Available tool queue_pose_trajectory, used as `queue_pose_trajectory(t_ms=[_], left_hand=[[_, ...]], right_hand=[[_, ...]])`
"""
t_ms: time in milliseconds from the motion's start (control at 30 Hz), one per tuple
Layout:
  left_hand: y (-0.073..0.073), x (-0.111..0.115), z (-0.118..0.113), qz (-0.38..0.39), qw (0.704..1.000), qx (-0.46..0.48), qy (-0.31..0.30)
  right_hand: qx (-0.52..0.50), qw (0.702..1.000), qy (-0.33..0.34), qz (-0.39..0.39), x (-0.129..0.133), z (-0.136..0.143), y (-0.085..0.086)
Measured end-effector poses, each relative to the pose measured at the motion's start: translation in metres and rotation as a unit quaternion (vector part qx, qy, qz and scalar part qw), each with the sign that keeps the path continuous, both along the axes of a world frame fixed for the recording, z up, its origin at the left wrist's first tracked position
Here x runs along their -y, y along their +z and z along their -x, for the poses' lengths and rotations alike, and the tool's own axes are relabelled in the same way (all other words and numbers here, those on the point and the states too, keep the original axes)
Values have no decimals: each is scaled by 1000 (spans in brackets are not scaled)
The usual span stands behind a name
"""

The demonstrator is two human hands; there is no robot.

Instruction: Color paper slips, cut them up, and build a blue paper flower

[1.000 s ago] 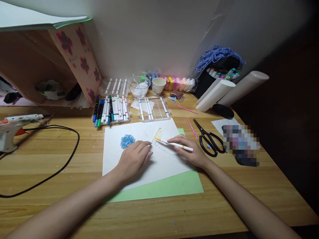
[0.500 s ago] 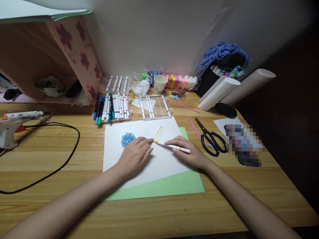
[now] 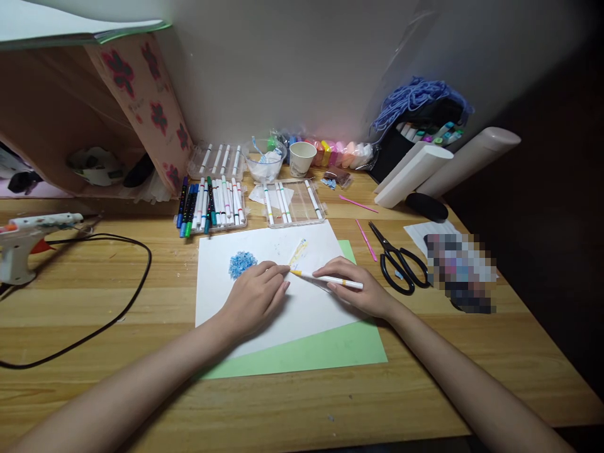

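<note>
A white sheet of paper (image 3: 221, 321) lies over a green sheet (image 3: 330, 352) on the wooden table. My right hand (image 3: 361, 289) grips a white marker (image 3: 330, 279) with a yellow tip and band, its tip low over the middle of the white sheet. My left hand (image 3: 257, 292) rests on the white sheet, fingers stretched toward the marker tip. Just left of those fingers is a round patch of blue bits (image 3: 243, 264), partly covered by the hand. A narrow shape with yellow marks (image 3: 297, 253) shows on the sheet beyond the marker tip.
Cases of markers (image 3: 219, 207), a paper cup (image 3: 302, 158) and a clear bowl (image 3: 265, 163) stand behind the paper. To the right lie black-handled scissors (image 3: 399, 261) and pink sticks (image 3: 365, 240). At left is a glue gun (image 3: 28, 242) with a looping black cord (image 3: 141, 289).
The marker and my right hand have shifted very slightly to the right and down. My left hand stays on the paper almost unmoved.
</note>
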State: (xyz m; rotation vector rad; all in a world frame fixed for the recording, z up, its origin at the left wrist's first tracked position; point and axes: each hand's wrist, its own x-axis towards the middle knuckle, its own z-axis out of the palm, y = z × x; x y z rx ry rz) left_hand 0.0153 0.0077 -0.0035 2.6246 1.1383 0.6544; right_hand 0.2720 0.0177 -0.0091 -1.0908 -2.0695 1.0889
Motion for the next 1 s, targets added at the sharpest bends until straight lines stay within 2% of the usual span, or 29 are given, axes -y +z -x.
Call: queue_pose_trajectory(t_ms=[100, 233, 333, 467, 567, 767, 900, 1000], left_hand=[[-1, 0, 0, -23, 1000, -18, -9], [-3, 1, -1, -46, 998, -33, -14], [-4, 1, -1, -51, 998, -42, -13], [-3, 2, -1, -49, 997, -51, -12], [-3, 2, -1, -52, 997, -52, -11], [-3, 3, 0, -74, 996, -52, -17], [-3, 3, -1, -52, 996, -25, -68], [-3, 3, -1, -16, 993, -42, -110]], right_hand=[[-7, 1000, -22, -1, 0, 0, 0], [-6, 1000, -5, -1, 0, 0, -1], [-10, 1000, -23, -2, 0, 0, -1], [-17, 1000, -7, 4, 0, -1, -1], [-22, 999, -38, 16, 0, -2, -1], [-19, 999, -26, 19, -1, -4, -1], [-20, 999, -31, 21, -1, -3, 0], [-22, 999, -34, 21, -1, -2, 1]])
